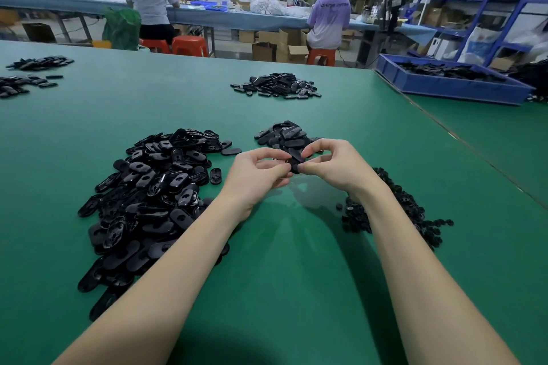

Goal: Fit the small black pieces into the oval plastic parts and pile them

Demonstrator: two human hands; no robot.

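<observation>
Green matting covers the long work table [281,275] on a busy factory floor. Above its middle the left hand [255,176] and right hand [329,167] meet, both curled round one oval plastic part [296,157] held off the table; thumb and fingertips of each hand pinch its near end, so both grips are narrow and closed on it. Whether a small black piece already sits inside it cannot be told, since the fingers cover that spot.

Just beyond the hands, touching the far edge of the grip in this view, lies a small pile of oval parts [286,135]. To the left, near the left forearm, spreads a much larger heap of open oval shells [148,192], many showing their hollow sides. To the right, partly behind the right forearm, is a heap of small black pieces [394,207], with one loose piece lying just apart from it.

Farther off in the middle of the table is another pile [277,86], and two more scatterings lie at the far left [32,74]. At the far right a blue tray [450,87] holds more black parts. Behind, two people sit on orange stools [189,46] at a long blue bench, with blue shelving [486,0] on the right.
</observation>
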